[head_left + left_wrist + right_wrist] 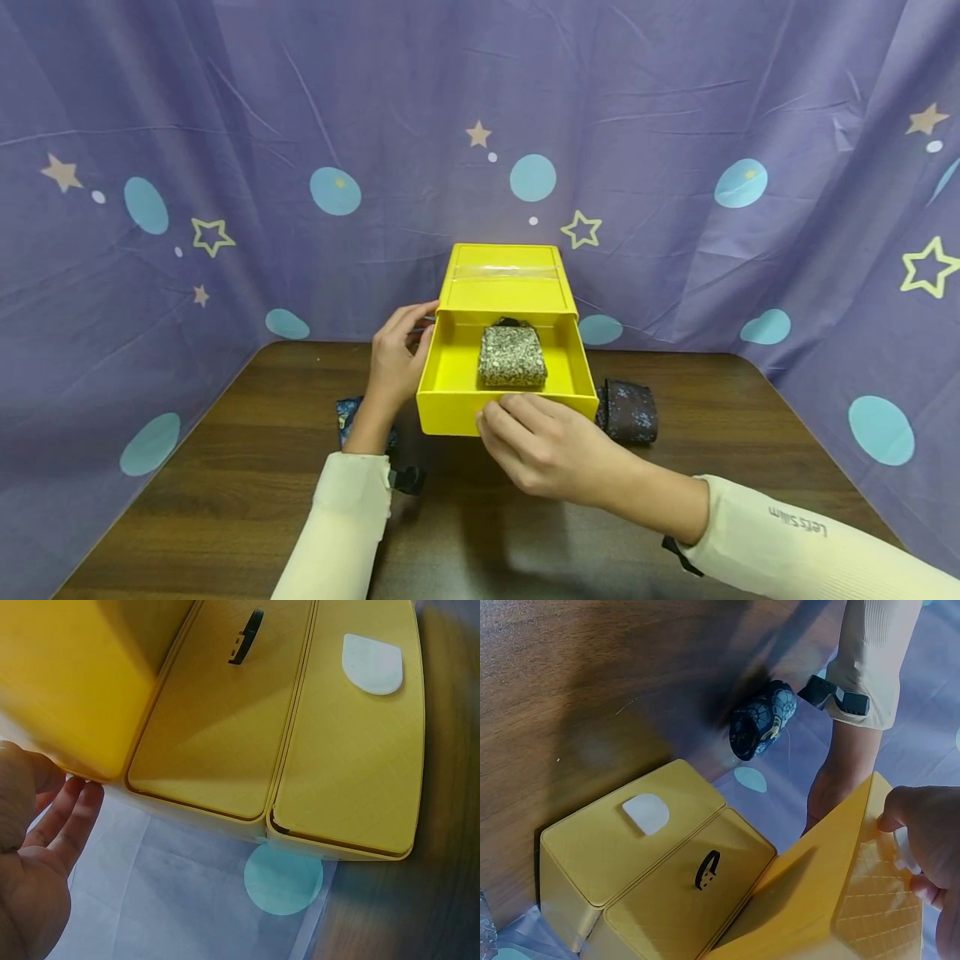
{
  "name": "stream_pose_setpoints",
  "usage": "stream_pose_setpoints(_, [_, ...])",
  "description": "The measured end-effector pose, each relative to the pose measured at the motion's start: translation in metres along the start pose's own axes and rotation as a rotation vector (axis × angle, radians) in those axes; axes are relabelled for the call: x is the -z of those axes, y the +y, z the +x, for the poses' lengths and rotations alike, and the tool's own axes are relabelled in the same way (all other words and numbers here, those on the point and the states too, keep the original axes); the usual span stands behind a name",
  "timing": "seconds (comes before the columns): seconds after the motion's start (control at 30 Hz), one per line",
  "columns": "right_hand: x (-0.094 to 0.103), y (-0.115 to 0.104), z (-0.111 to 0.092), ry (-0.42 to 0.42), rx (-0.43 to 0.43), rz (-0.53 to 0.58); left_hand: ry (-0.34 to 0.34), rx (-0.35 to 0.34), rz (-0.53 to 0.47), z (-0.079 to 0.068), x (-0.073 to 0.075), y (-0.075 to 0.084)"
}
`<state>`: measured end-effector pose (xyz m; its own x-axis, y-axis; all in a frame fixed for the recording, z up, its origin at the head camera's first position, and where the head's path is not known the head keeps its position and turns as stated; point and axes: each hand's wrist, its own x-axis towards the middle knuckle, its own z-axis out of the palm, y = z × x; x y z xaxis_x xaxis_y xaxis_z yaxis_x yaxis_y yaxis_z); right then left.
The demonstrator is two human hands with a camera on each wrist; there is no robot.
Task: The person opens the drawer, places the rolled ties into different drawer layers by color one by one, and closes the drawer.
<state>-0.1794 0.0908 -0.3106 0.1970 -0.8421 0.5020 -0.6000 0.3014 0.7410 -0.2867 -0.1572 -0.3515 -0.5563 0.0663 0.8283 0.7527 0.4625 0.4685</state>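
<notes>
Curtain (412,100): purple, with stars and pale blue ovals, hanging round the left, back and right of the tabletop (247,467), which is dark wood.
Blue patterned roll (347,414): on the tabletop at left; left forearm crosses in front, hiding part of it in the head view.
Left hand (396,354): not gripping; fingers extended against the left side of the yellow drawer unit (506,293). Pale sleeve (341,508), black strap (408,481) at the wrist.
Drawer unit: centre, near the back curtain; clear tape (506,272) across its top.
Top drawer (450,414): pulled out toward the person, its front screening the lower fronts from the head view.
Speckled folded cloth (513,358): inside that drawer, around mid-width, a dark bit showing behind.
Lower fronts: closed; middle one with black handle (247,637), bottom one with white tab (373,665).
Right hand (540,446): pinching the top drawer's white knob (905,851), covering it from the head view.
Dark floral bundle (632,412): on the tabletop right of the drawer, partly hidden.
</notes>
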Motion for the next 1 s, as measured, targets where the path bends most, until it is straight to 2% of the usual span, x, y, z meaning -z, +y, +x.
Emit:
stream_pose_setpoints(0.27, [-0.004, 0.002, -0.003, 0.007, -0.019, -0.002, -0.004, 0.001, -0.003, 0.000, -0.002, -0.002])
stream_pose_setpoints(1.0, [-0.015, 0.010, -0.007, -0.049, -0.072, -0.004, 0.003, 0.006, -0.003, 0.001, -0.002, -0.004])
